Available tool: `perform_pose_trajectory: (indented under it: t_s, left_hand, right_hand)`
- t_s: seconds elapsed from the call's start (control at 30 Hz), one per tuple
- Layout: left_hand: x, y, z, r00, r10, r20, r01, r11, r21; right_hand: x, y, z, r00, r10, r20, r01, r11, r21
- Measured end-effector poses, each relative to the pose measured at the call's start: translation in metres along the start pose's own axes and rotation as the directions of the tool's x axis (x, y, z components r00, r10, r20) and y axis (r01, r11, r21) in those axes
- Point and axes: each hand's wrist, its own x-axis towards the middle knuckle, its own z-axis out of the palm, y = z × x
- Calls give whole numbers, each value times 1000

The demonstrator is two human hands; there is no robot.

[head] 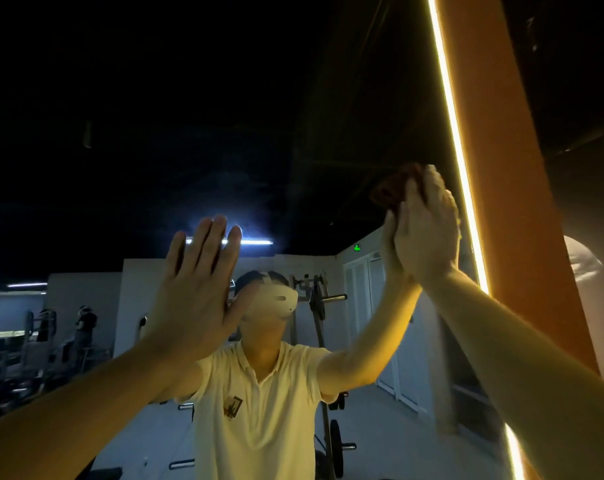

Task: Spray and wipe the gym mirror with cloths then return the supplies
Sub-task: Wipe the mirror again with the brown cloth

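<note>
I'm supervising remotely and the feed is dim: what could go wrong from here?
The bare left hand is spread flat at the mirror and may leave prints there. The right hand presses the cloth close beside the light strip; a wide stroke could rub or knock it.

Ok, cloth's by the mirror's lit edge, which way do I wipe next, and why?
Probably sweep the right hand and brown cloth leftward: the cloth is pressed to the mirror right beside the light strip, so the glass lies that way.
</note>
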Motion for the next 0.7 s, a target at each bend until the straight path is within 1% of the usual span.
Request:
perform_pose_trajectory:
  t_s: [0.07,0.1,0.13,0.17,0.2,0.27,0.3,0.37,0.43,0.47,0.5,0.53,0.6,0.63,0.67,0.7]
  left_hand:
    - [0,0,1,1000,-1,2,1,1000,9]
    - [0,1,1,1000,4,7,-4,1000,15]
    - [0,1,2,1000,7,7,-7,1000,19]
    - [-1,0,2,1000,9,6,-9,1000,21]
    - [0,0,3,1000,10,5,-10,1000,19]
    - [1,0,4,1000,8,-5,-8,1000,10]
    - [0,0,3,1000,9,-13,-8,1000,4]
    - [-3,0,2,999,21,-28,-22,1000,-14]
    - [-9,-1,2,998,41,-53,-42,998,-36]
    - [-13,-2,1,997,46,-59,-48,998,-40]
    - [-15,-2,1,997,47,-57,-49,998,-40]
    - [-17,-2,0,998,43,-53,-45,998,-40]
    - [-18,-1,1,999,29,-38,-31,999,-37]
    - [-17,0,0,999,27,-31,-28,999,-35]
    - [-17,0,0,999,29,-29,-30,999,-38]
    - [-16,1,0,999,30,-33,-31,999,-45]
  right_hand:
    - [6,-15,3,987,157,-35,-156,987,21]
    - [6,-32,3,977,211,-24,-210,977,47]
    - [4,-53,2,973,232,-1,-232,970,70]
    - [-2,-76,-1,977,211,24,-212,973,95]
    - [-10,-101,-1,988,148,47,-153,982,107]
    - [-36,-143,-1,990,-48,132,29,990,137]
    - [-53,-157,-2,967,-163,194,136,980,143]
    - [-85,-162,-5,873,-379,307,343,925,167]
    - [-101,-130,-8,790,-527,314,507,849,151]
    - [-102,-105,-9,774,-570,275,564,819,108]
    - [-101,-76,-11,785,-566,251,571,819,61]
    - [-99,-47,-13,818,-527,230,534,844,35]
    - [-96,3,-16,912,-381,152,376,925,58]
    - [-96,17,-17,963,-256,80,248,964,94]
    - [-99,25,-15,995,-96,-6,96,985,141]
    - [-102,26,-15,996,64,-69,-51,983,174]
